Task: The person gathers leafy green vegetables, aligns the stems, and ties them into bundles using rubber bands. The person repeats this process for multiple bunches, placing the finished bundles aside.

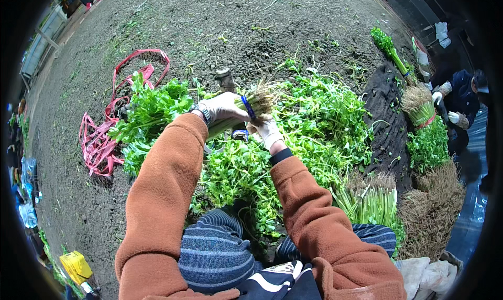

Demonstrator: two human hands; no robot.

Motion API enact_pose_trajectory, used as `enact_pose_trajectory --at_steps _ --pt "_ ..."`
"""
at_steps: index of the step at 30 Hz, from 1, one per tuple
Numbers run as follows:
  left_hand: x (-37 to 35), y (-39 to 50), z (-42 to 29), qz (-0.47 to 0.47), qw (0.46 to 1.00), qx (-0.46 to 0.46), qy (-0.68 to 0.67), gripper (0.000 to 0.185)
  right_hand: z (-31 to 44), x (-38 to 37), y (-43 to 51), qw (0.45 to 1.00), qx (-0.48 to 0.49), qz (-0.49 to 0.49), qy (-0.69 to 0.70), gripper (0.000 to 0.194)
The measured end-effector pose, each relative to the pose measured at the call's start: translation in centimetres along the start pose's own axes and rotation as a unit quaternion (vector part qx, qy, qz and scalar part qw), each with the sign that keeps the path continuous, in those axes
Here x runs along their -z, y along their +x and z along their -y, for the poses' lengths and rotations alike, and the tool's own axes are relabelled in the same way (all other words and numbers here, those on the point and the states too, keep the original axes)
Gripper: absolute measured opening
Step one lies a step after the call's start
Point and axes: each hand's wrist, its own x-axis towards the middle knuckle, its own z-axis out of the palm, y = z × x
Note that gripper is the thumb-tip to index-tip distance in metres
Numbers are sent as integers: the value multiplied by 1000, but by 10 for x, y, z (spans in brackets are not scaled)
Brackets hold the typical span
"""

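My gloved left hand [224, 106] grips a bunch of leafy celery-like stalks [222, 127], its bright leaves to the left and pale roots to the right. Around the stalks near the root end runs a blue band [247, 106]. My gloved right hand [268, 131] is closed at the root end, just below the band; its fingertips are partly hidden. Beneath the bunch shows a blue-and-silver item [239, 135], mostly covered. Behind my left hand a worn, post-like piece [224, 79] stands up from the soil.
Loose green stems and leaves [322, 119] heap before my knees. Pink plastic ribbon [98, 142] lies tangled at left. Rooted bunches [371, 199] stand at right, beside black cloth [383, 123]. Another person [458, 103] in white gloves works beside a pink-banded bundle [422, 111]. A yellow container [76, 266] sits lower left.
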Motion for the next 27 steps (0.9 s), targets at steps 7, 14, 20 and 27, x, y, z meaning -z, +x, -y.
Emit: enact_pose_trajectory --at_steps 7,14,20,27 --pt "5 -9 -1 1 999 35 15 48 -38 10 -23 995 13 -71 72 14" --pt "4 2 -27 43 999 15 30 46 -16 28 32 961 231 -6 153 38" --pt "9 -17 -18 71 997 33 28 68 2 21 -58 971 15 78 226 39" --pt "7 -40 -27 95 986 -64 123 98 -70 12 -19 991 113 -10 71 53"
